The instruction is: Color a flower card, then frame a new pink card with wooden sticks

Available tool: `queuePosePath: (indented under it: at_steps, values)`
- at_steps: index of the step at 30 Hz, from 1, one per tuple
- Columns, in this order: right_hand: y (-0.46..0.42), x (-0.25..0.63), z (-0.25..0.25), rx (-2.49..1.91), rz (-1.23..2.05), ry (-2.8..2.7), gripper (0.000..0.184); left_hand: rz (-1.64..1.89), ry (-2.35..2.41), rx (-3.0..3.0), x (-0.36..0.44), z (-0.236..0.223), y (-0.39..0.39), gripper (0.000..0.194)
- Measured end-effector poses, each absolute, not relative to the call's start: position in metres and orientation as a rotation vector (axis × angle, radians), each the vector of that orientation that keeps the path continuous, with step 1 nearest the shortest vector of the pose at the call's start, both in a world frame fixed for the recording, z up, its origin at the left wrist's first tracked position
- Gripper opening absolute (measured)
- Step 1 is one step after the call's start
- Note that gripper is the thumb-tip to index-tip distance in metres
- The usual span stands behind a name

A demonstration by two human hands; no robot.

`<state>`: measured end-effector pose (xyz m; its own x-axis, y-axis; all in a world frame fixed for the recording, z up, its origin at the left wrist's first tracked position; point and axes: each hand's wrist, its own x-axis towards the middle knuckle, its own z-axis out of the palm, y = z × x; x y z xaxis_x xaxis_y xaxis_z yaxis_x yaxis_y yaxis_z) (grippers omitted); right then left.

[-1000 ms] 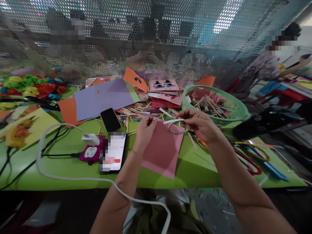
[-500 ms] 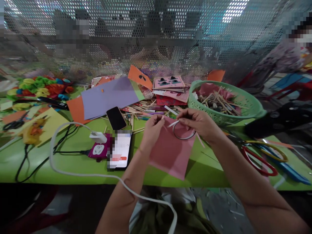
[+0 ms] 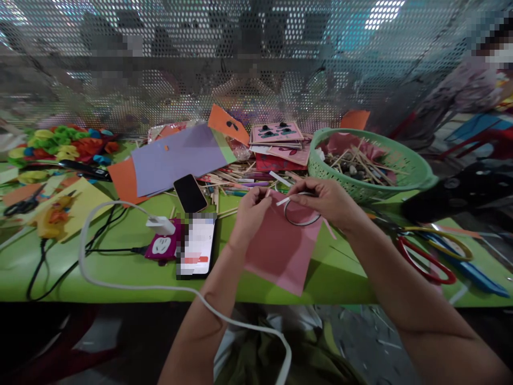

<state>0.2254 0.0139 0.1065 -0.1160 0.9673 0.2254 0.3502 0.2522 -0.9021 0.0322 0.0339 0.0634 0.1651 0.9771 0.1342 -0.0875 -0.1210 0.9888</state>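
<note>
Pinched in the fingers of my right hand [image 3: 320,200] is a narrow roll of white tape [image 3: 301,223], a thin ring with a short white end pointing left. My left hand [image 3: 256,211] is closed, thumb against fingers, a little to the left of that end; a tiny pale bit shows at the fingertips, too small to name. Under both hands a sheet of pink paper [image 3: 280,246] lies on the green table [image 3: 336,283], slightly turned. A loose white strip [image 3: 279,178] lies just beyond my hands.
Right of my hands stand a green basket [image 3: 368,184] of sticks and stones and several scissors [image 3: 427,262]. Left are a lit phone [image 3: 200,246], a dark phone [image 3: 189,193], a purple power socket [image 3: 162,246], a white cable [image 3: 132,287] crossing my left forearm, and a yellow glue gun [image 3: 56,219].
My hands have come closer together, and the white tape end between them shows shorter. The ring now hangs lower under my right fingers. The whole view has shifted slightly.
</note>
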Motion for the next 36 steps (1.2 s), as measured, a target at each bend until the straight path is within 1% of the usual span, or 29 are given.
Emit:
queuePosePath:
  at_steps: [4, 10, 17, 21, 27, 36]
  values:
    - [0.016, 0.223, 0.097, -1.256, 0.884, -1.555, 0.033, 1.198, 0.967, 1.317, 0.034, 0.063, 0.035, 0.004]
    - [0.016, 0.209, 0.084, -1.198, 0.807, -1.438, 0.029, 1.217, 0.955, 1.276, 0.036, 0.064, 0.035, 0.006]
    - [0.011, 0.200, 0.078, -1.203, 0.507, -1.482, 0.018, 1.286, 0.928, 1.264, 0.035, 0.060, 0.034, 0.006]
    - [0.009, 0.198, 0.075, -1.237, 0.388, -1.533, 0.014, 1.302, 0.928, 1.258, 0.035, 0.059, 0.034, 0.004]
    - [0.009, 0.196, 0.073, -1.228, 0.285, -1.558, 0.013, 1.312, 0.917, 1.246, 0.035, 0.059, 0.035, 0.006]
    - [0.009, 0.195, 0.072, -1.224, 0.224, -1.576, 0.011, 1.318, 0.905, 1.221, 0.036, 0.058, 0.034, 0.005]
